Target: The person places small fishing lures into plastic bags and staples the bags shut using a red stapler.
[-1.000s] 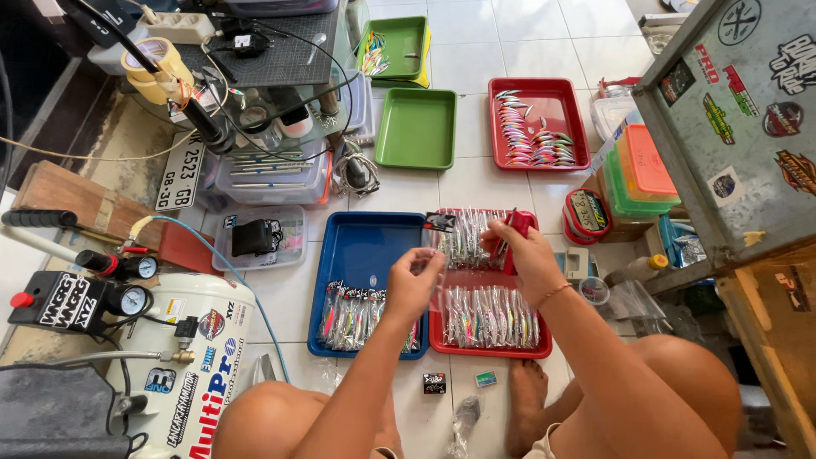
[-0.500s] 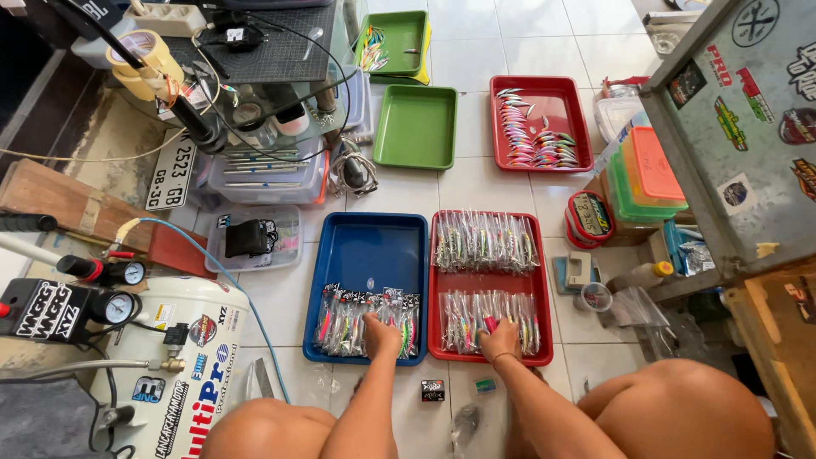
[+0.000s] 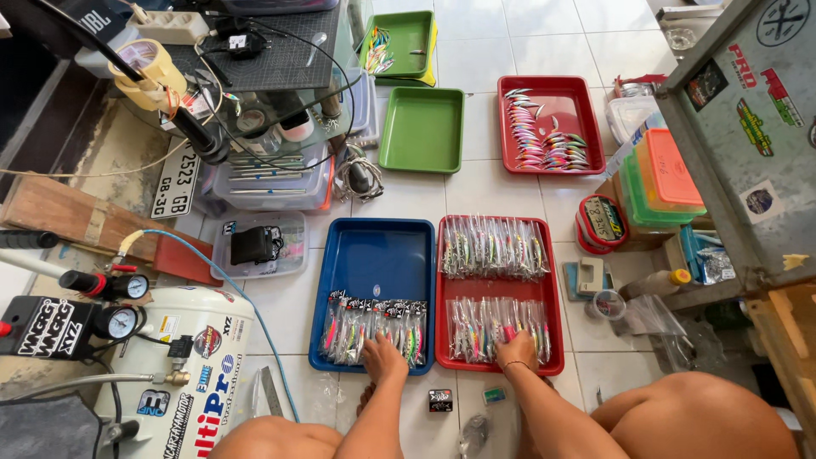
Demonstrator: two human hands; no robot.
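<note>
Bare arms reach forward — left hand [image 3: 384, 357] and right hand [image 3: 516, 350] lie flat, gripping nothing, on packaged lures [image 3: 374, 330].

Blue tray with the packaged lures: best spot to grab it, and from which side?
Grip the blue tray by its raised rim on the far half, probably coming from the far or left edge. That half is bare; the packaged lures and the left hand crowd the near end, and the red tray abuts its right side.
</note>
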